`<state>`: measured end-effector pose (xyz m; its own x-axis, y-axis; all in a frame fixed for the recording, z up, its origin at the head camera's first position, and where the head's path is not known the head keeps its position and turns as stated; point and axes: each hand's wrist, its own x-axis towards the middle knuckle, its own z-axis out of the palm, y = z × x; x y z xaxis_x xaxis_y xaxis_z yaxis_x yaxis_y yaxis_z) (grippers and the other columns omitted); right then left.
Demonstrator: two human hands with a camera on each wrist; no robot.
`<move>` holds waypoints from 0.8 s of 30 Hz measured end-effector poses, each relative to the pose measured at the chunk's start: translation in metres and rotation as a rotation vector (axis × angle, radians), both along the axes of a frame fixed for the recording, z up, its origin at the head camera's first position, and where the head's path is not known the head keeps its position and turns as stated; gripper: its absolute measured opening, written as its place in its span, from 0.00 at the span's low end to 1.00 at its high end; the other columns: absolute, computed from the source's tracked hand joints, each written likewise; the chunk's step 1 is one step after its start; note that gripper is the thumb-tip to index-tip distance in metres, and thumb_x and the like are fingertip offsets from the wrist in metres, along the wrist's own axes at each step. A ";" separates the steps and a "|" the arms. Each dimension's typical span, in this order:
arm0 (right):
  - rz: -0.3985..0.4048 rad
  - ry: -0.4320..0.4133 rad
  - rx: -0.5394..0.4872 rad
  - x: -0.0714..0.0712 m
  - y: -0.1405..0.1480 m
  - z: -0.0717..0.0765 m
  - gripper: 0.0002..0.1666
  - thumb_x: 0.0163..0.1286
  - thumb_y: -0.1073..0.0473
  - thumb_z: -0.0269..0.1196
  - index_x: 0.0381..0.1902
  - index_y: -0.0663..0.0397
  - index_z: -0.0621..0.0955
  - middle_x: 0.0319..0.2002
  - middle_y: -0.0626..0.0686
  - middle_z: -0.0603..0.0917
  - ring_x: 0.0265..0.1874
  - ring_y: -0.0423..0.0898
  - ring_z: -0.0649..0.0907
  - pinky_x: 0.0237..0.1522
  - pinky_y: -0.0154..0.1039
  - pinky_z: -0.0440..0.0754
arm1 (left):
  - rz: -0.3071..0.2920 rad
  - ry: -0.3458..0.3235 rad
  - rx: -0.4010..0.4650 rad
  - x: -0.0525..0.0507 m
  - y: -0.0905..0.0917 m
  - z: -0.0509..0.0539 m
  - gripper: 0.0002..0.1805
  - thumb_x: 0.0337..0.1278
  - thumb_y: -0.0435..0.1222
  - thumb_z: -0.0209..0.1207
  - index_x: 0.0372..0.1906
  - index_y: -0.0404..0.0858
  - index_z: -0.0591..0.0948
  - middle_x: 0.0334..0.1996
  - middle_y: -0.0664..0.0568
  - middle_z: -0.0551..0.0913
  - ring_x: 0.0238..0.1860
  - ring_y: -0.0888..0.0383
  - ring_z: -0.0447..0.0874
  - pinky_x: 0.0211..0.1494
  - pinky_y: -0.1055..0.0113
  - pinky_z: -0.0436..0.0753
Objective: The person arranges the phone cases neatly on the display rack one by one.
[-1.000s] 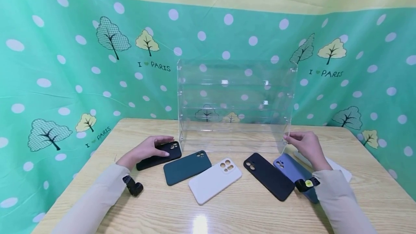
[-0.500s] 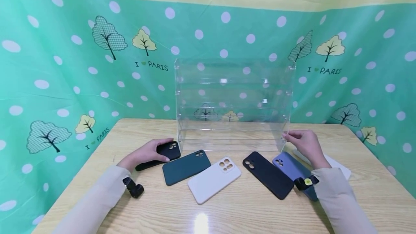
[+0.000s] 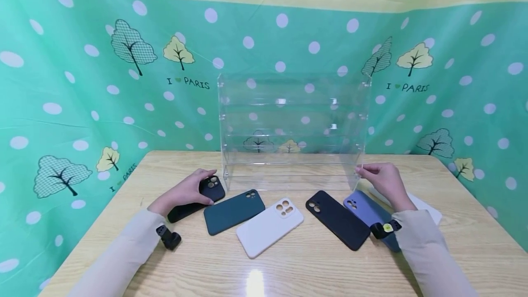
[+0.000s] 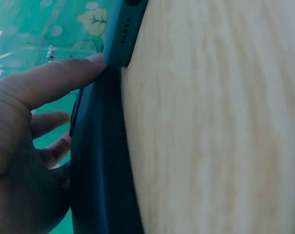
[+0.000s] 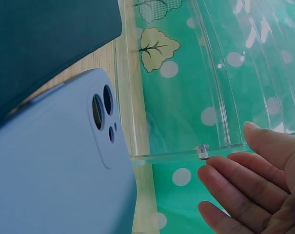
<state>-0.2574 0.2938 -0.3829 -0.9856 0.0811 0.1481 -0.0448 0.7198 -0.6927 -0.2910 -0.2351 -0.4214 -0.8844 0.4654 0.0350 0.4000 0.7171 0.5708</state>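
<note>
My left hand [image 3: 187, 191] grips a black phone case [image 3: 177, 213] on the left of the table, its thumb on the near edge and its fingers over the far side. In the left wrist view the thumb [image 4: 64, 80] lies on the dark case's edge. A clear acrylic display shelf [image 3: 288, 157] with several tiers stands upright at the back middle. My right hand [image 3: 383, 182] pinches its right side panel near the bottom, thumb on the inner side and fingers on the outer, as the right wrist view shows.
Before the shelf lie a dark green phone case [image 3: 235, 212], a white one [image 3: 266, 233] and a second black one [image 3: 338, 221]. A lavender-blue case [image 3: 367, 210] and another white case [image 3: 425, 207] lie beneath the right arm. A green dotted curtain [image 3: 264, 40] hangs behind the wooden table [image 3: 206, 269].
The left hand's fingers have come closer in around the black phone case, which has turned slightly. My right hand stays at the shelf's side. The whole head view has shifted a little.
</note>
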 end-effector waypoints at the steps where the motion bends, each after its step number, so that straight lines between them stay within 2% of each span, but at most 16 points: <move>1: 0.000 -0.001 -0.001 0.000 0.000 0.000 0.32 0.68 0.43 0.57 0.51 0.69 0.79 0.49 0.67 0.81 0.50 0.63 0.79 0.48 0.56 0.79 | 0.006 0.007 -0.006 0.000 0.000 0.001 0.50 0.36 0.41 0.75 0.68 0.31 0.63 0.56 0.37 0.71 0.51 0.47 0.71 0.53 0.54 0.73; 6: -0.008 -0.022 -0.003 0.000 -0.002 0.004 0.34 0.68 0.42 0.57 0.52 0.69 0.78 0.51 0.68 0.79 0.52 0.64 0.77 0.49 0.57 0.78 | 0.060 0.003 0.006 0.001 -0.001 0.009 0.41 0.45 0.39 0.71 0.65 0.31 0.67 0.59 0.35 0.72 0.58 0.38 0.70 0.57 0.47 0.73; 9: -0.012 -0.035 -0.009 -0.001 -0.002 0.006 0.34 0.68 0.41 0.57 0.52 0.69 0.78 0.52 0.68 0.79 0.53 0.64 0.76 0.49 0.55 0.78 | 0.090 -0.015 0.030 0.001 -0.003 0.013 0.34 0.51 0.38 0.67 0.63 0.31 0.70 0.59 0.35 0.74 0.59 0.37 0.70 0.56 0.47 0.75; 14: -0.011 -0.043 -0.007 -0.001 -0.001 0.006 0.33 0.67 0.41 0.57 0.51 0.68 0.79 0.49 0.67 0.81 0.51 0.63 0.78 0.45 0.52 0.80 | 0.109 -0.044 0.083 0.001 -0.007 0.017 0.25 0.56 0.36 0.63 0.58 0.30 0.75 0.52 0.36 0.79 0.48 0.44 0.79 0.44 0.58 0.80; 17: -0.008 -0.048 -0.005 -0.001 -0.001 0.005 0.33 0.68 0.42 0.57 0.51 0.68 0.79 0.49 0.66 0.81 0.49 0.62 0.79 0.41 0.46 0.80 | 0.114 -0.072 0.133 0.003 -0.009 0.022 0.21 0.57 0.35 0.62 0.54 0.29 0.77 0.48 0.37 0.81 0.40 0.51 0.81 0.38 0.64 0.80; 21: -0.010 -0.053 0.000 -0.001 0.000 0.004 0.32 0.67 0.41 0.57 0.51 0.67 0.80 0.48 0.66 0.82 0.49 0.61 0.79 0.38 0.42 0.78 | 0.124 -0.099 0.184 0.006 -0.009 0.032 0.19 0.58 0.35 0.61 0.52 0.29 0.79 0.44 0.40 0.83 0.37 0.57 0.80 0.37 0.66 0.79; 24: -0.008 -0.046 0.007 -0.001 0.000 0.004 0.32 0.68 0.42 0.57 0.50 0.68 0.80 0.48 0.66 0.82 0.49 0.62 0.79 0.42 0.48 0.80 | 0.131 -0.126 0.225 0.009 -0.009 0.039 0.18 0.58 0.36 0.61 0.51 0.29 0.80 0.43 0.41 0.83 0.37 0.58 0.79 0.37 0.69 0.79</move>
<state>-0.2579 0.2935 -0.3792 -0.9908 0.0879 0.1032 -0.0074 0.7249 -0.6888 -0.2816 -0.2445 -0.3822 -0.9404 0.3399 0.0103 0.2281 0.6080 0.7604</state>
